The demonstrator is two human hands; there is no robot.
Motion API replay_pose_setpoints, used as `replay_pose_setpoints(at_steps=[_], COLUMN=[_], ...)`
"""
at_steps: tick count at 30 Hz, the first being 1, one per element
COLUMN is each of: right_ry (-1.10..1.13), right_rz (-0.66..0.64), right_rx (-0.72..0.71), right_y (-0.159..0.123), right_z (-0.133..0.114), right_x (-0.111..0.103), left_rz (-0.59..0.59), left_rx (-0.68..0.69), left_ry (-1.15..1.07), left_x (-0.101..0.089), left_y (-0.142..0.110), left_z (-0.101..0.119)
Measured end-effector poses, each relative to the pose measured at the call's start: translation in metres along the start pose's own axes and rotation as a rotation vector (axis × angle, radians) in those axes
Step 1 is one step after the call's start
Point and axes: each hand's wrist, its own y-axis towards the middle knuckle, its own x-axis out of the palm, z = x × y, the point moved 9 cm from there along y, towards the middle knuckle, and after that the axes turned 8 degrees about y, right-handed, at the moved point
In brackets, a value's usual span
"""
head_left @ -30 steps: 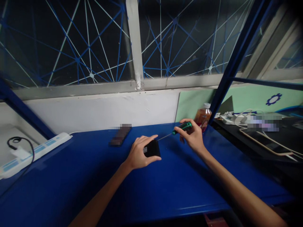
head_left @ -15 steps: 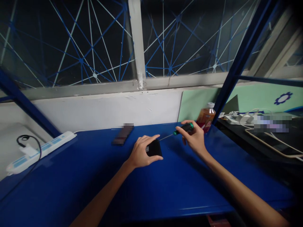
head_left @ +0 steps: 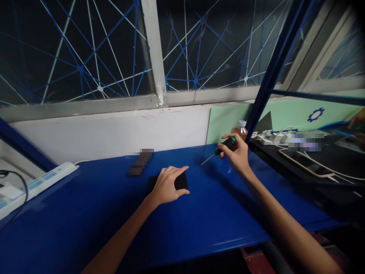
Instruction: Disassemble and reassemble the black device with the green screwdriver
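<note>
My left hand [head_left: 168, 185] spans a flat black rectangular object [head_left: 180, 181] on the blue tabletop. Its thumb lies along the near edge and its index finger along the far edge; the palm hides much of the object. In my right hand [head_left: 237, 152] is a screwdriver [head_left: 225, 145] with a black and green handle, fingers wrapped around it. Its thin metal shaft slants down to the left. The tip is to the right of the black object, apart from it. A tiny speck lies on the table between them, too small to name.
A blurred-out dark slab [head_left: 140, 163] lies at the table's back. On the left is a white power strip [head_left: 42, 184] with a black cable. A drink bottle [head_left: 242, 129] stands behind my right hand. A phone [head_left: 306, 161] and cables lie on the dark surface at right.
The view has turned slightly right. The screwdriver tip has moved away from the black object's far right corner, out to the right. My left hand stays at the object.
</note>
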Motion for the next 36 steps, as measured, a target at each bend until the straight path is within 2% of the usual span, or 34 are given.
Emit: replay_pose_setpoints(at_steps=[2, 5, 11, 17, 29, 36], right_ry=[-0.103, -0.206, -0.283, -0.324, -0.339, -0.318], right_rz=[-0.025, -0.088, -0.151, -0.216, -0.193, -0.223], right_rx=[0.028, 0.033, 0.009, 0.008, -0.011, 0.023], right_y=[0.002, -0.002, -0.015, -0.019, -0.021, -0.023], right_z=[0.008, 0.017, 0.02, 0.024, 0.021, 0.025], right_x=[-0.002, 0.006, 0.025, 0.032, 0.033, 0.036], left_rz=[-0.033, -0.046, -0.04, -0.006, 0.117, 0.101], left_rx=[0.012, 0.021, 0.028, 0.078, 0.049, 0.023], left_ry=[0.015, 0.034, 0.054, 0.047, -0.031, -0.058], left_x=[0.008, 0.012, 0.014, 0.012, -0.001, 0.002], left_y=[-0.001, -0.001, -0.001, -0.003, -0.001, -0.001], left_z=[0.002, 0.004, 0.005, 0.011, 0.02, 0.018])
